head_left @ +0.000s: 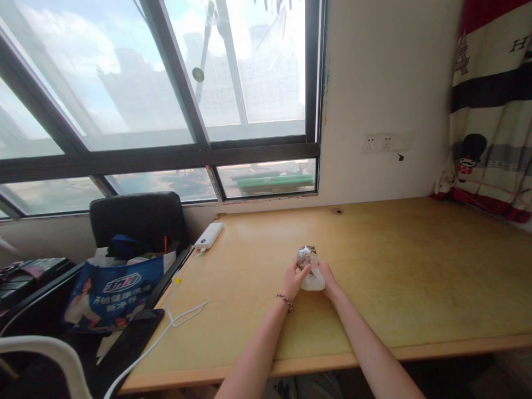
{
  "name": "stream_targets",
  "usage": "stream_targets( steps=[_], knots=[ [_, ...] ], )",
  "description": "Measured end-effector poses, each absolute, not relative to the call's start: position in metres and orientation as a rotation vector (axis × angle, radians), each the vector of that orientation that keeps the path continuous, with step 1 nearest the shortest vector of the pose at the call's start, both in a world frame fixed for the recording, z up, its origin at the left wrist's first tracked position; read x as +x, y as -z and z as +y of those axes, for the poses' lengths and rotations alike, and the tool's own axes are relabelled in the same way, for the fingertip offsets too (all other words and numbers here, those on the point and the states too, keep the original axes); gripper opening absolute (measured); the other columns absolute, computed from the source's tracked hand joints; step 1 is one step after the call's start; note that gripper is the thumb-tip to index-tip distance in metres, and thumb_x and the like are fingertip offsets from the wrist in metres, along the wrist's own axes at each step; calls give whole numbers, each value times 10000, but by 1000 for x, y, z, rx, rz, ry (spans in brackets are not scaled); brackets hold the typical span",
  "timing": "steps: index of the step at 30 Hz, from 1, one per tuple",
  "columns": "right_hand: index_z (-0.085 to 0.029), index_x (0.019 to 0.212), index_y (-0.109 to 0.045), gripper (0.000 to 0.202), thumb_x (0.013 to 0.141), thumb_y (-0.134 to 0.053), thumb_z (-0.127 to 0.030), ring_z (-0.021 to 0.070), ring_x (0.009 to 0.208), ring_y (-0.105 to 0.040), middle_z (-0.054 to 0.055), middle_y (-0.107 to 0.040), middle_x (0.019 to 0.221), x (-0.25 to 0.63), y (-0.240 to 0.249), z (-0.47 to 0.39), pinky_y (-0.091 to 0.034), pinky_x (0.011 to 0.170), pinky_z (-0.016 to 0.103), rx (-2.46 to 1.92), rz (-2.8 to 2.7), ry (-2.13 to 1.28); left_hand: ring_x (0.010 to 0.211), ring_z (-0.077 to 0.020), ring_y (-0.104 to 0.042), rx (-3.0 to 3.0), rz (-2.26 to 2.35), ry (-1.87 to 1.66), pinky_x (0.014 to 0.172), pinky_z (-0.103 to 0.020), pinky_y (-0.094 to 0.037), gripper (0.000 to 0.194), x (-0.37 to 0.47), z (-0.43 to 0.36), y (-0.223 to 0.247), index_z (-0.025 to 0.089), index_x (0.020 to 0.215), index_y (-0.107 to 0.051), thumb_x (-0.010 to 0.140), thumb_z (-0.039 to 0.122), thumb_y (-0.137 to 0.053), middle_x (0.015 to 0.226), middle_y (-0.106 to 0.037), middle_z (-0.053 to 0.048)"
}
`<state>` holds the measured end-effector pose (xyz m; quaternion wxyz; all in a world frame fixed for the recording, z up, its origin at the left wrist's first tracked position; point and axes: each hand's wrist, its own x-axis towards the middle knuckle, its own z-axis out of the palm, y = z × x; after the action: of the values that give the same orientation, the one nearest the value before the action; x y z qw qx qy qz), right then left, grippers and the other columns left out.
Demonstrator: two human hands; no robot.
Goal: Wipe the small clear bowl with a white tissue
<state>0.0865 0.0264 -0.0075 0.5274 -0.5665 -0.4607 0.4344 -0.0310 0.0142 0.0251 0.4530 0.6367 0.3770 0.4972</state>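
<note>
Crumpled plastic packet point(310, 269), pale below with a shiny, silvery top, sits between both hands on the wooden desk point(415, 266). Its print is too small to read, and it may be a snack wrapper or a small bag. The left hand point(296, 280) grips its left side with fingers curled up toward the shiny top; a beaded bracelet point(285, 302) circles that wrist. The right hand point(327, 279) presses against the packet's right side, so the two hands are close together, clamped on it from either flank.

Left of the left hand, near the desk's far corner, lies a white power bank point(209, 235), with a white cable point(174, 316) trailing from it over the desk's near-left edge. Further left, a black chair point(139, 219) carries a blue shopping bag point(114, 291) printed with white Chinese characters and a logo. Beyond the hands, a wall socket point(380, 143) sits on the white wall beside a large window point(158, 83). Far right of the right hand hangs a striped curtain point(490, 111) showing a toy guardsman, an Eiffel Tower and the letter "H".
</note>
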Motion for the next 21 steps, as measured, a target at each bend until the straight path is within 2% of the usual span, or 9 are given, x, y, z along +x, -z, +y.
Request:
stream_targets(
  steps=[2,4,7,10,13,18,21],
  knots=[
    [-102,635,-630,389,609,-536,-479,144,486,-515,30,-593,523,88,4,25,-332,423,209,-1433,-1187,-991,829,-186,-566,1592,976,-1236,741,-279,-440,325,-32,15,-25,153,939,-592,694,361,-549,891,-635,-55],
    [-116,587,-620,350,615,-539,-455,140,490,-507,33,-588,511,91,-2,21,-318,431,206,-1559,-1277,-782,790,-182,-570,1596,1008,-1240,707,-269,-444,308,-32,16,-23,149,892,-611,697,375,-539,845,-642,-50],
    [-138,627,-616,362,702,-459,-455,136,512,-507,55,-604,556,92,-13,14,-320,475,213,-1629,-1362,-416,734,-167,-569,1578,1013,-1238,661,-252,-443,323,-32,18,-20,136,846,-621,719,407,-501,798,-643,-49],
    [-152,692,-602,375,776,-371,-435,135,517,-508,59,-598,572,91,-19,6,-324,512,219,-1605,-1436,-220,678,-149,-562,1539,1031,-1235,626,-237,-435,375,-32,18,-18,122,802,-625,740,449,-453,752,-639,-49],
    [-158,739,-596,347,788,-367,-414,131,523,-512,47,-595,583,89,-21,4,-334,530,215,-1545,-1500,-217,601,-134,-549,1495,1113,-1233,565,-221,-417,437,-36,18,-16,109,741,-624,749,490,-409,672,-630,-44],
    [-165,754,-610,278,729,-461,-398,130,565,-522,31,-619,642,85,-20,8,-349,538,204,-1472,-1587,-399,475,-111,-485,1526,1305,-1211,448,-198,-332,510,-43,19,-16,115,510,-583,708,553,-412,463,-538,-15],
    [-162,727,-618,311,749,-419,-400,124,554,-514,24,-620,625,82,-17,10,-343,524,200,-1457,-1577,-458,438,-100,-441,1534,1352,-1214,426,-203,-293,559,-45,21,-16,124,450,-546,721,576,-359,407,-479,-3]
  ],
)
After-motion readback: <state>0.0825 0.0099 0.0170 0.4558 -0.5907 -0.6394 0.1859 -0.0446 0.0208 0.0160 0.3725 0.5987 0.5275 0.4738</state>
